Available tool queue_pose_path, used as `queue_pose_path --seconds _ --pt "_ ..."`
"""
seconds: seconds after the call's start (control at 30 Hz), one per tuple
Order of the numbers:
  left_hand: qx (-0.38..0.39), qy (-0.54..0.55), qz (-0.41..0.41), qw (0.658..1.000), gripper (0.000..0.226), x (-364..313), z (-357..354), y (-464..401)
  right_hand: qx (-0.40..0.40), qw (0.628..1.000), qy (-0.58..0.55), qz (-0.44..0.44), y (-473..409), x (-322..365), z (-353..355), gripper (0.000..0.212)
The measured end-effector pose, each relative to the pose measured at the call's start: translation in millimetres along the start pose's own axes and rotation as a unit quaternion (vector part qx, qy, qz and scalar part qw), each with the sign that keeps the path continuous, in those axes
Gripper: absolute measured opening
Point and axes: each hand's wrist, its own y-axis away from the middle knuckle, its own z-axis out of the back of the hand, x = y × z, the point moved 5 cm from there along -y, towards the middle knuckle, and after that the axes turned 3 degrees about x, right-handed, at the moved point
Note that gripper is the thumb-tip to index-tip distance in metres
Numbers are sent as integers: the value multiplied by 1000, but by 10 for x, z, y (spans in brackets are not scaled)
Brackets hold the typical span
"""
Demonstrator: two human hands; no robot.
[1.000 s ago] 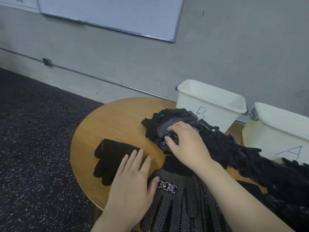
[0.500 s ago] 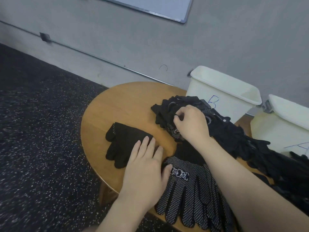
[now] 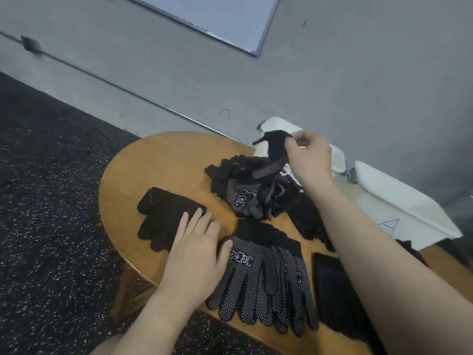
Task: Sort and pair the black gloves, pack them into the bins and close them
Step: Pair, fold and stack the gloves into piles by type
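Observation:
My right hand pinches the cuff of a black dotted glove and holds it lifted above the loose pile of black gloves at the back of the round wooden table. My left hand lies flat, fingers straight, on the edge of a plain black glove at the left. A stack of dotted gloves lies flat near the front edge. Two white bins stand behind: bin B, mostly hidden by my right hand, and bin A.
A dark flat object lies on the table right of the stacked gloves, partly under my right forearm. More black gloves trail behind that arm. Speckled dark floor lies to the left, and a grey wall with a whiteboard stands behind.
My right hand has risen from the pile, pulling one dotted glove up by its cuff. My left hand stays flat on the plain glove. The camera has tilted.

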Motion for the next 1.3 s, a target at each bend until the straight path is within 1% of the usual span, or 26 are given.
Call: queue_pose_path --seconds 0.1,0.23,0.37,0.43,0.47,0.53,0.57,0.6,0.63,0.67,0.73,0.77,0.8,0.87,0.93,1.03,1.13,1.23,1.3 --pt "-29 57 -10 998 54 -57 56 29 10 1000 -21 -2 68 140 227 19" --pt "-46 133 -12 990 55 -140 129 122 45 998 -47 -14 339 238 484 16" --pt "-25 245 -4 969 64 -211 142 243 77 991 -106 -35 756 210 680 14" --pt "2 323 -9 946 72 -261 125 279 93 983 -152 -52 995 163 738 19" --pt "22 377 -12 926 78 -295 120 284 108 977 -176 -61 1110 127 745 18" --pt "68 480 -16 875 91 -368 105 291 138 965 -209 -76 1332 51 740 17" --pt "86 518 -14 851 92 -404 93 294 150 961 -216 -82 1431 17 730 20" --pt "100 550 -8 829 87 -437 88 298 164 956 -225 -88 1515 -22 714 19" --pt "105 574 -1 812 78 -461 86 301 178 950 -237 -95 1592 -60 693 15" --pt "99 594 7 798 65 -473 80 298 193 943 -250 -100 1654 -101 666 13" --pt "71 623 17 779 31 -477 69 285 208 933 -273 -109 1741 -183 615 13" --pt "65 638 13 767 21 -490 73 283 208 930 -283 -112 1767 -228 591 13" --pt "61 656 13 752 22 -506 82 279 207 926 -292 -116 1782 -278 562 13" --pt "52 670 21 740 29 -517 79 275 205 920 -310 -127 1812 -387 497 16" --pt "27 662 35 748 13 -482 46 255 205 912 -326 -144 1840 -523 426 19" --pt "12 618 70 783 27 -433 -43 219 204 901 -344 -168 1887 -765 290 18" --pt "4 578 87 811 30 -398 -60 155 205 898 -344 -183 1934 -996 145 17" --pt "6 540 112 834 29 -364 -94 49 204 915 -303 -174 1927 -1122 56 18" --pt "21 527 123 841 32 -342 -107 -9 187 928 -279 -159 1871 -1158 41 18"
